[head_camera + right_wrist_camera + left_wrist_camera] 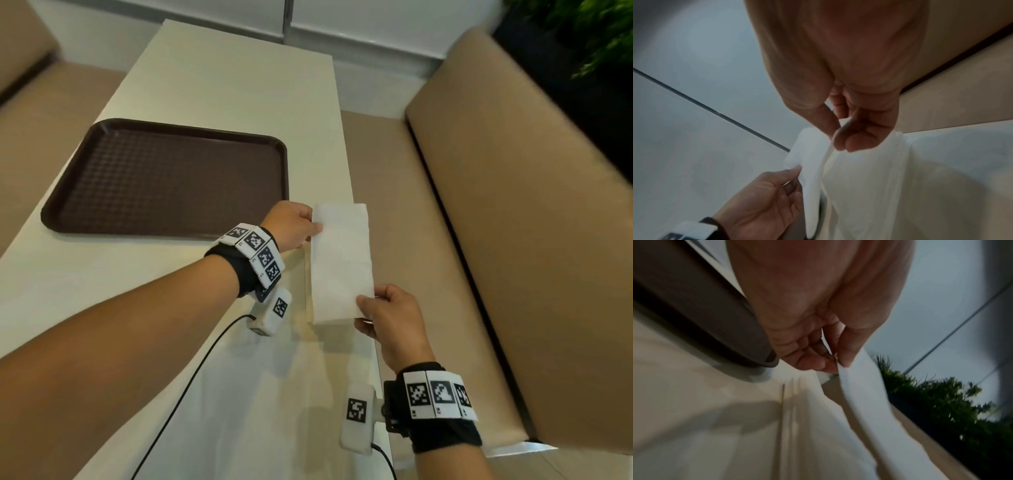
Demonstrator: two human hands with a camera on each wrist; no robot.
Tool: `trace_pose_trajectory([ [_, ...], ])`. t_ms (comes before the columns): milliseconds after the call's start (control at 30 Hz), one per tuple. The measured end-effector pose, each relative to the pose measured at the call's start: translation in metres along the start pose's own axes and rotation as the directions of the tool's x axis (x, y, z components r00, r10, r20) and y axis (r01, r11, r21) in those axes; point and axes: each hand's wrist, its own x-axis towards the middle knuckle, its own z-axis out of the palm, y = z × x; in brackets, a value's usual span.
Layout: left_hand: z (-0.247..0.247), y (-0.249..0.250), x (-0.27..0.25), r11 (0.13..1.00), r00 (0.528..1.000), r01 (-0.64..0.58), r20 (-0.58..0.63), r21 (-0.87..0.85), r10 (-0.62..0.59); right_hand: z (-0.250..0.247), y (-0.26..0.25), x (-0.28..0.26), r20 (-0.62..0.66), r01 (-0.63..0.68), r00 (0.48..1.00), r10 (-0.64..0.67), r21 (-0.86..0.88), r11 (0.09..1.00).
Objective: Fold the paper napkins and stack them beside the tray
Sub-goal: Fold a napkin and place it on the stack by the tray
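A white paper napkin, folded into a long rectangle, is held in the air above the table's right edge. My left hand pinches its far left corner between thumb and fingers. My right hand pinches its near right corner. In the left wrist view the napkin hangs away from my pinching left hand. In the right wrist view the napkin droops below my right hand, with my left hand holding the other end. The dark brown tray lies empty at the left.
The cream table runs away from me; its right edge is just under the napkin. Tan bench seats flank both sides. A black cable crosses the near table. Green plants stand at the far right.
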Motion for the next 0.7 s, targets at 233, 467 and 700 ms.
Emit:
trace_pose_trajectory([
  [233, 0.003, -0.007, 0.015, 0.988, 0.998, -0.050, -0.028, 0.144, 0.054, 0.000, 0.009, 0.017, -0.134, 0.028, 0.990, -0.041, -0.097, 0.995],
  [467, 0.010, -0.013, 0.025, 0.977, 0.997, -0.040, -0.057, 0.211, 0.053, 0.002, 0.019, 0.024, -0.140, 0.073, 0.985, -0.097, -0.168, 0.983],
  [700, 0.017, -0.018, 0.026, 0.921, 0.993, -0.055, -0.079, 0.386, 0.092, 0.006, 0.024, 0.028, -0.162, 0.078, 0.979, -0.124, -0.261, 0.962],
])
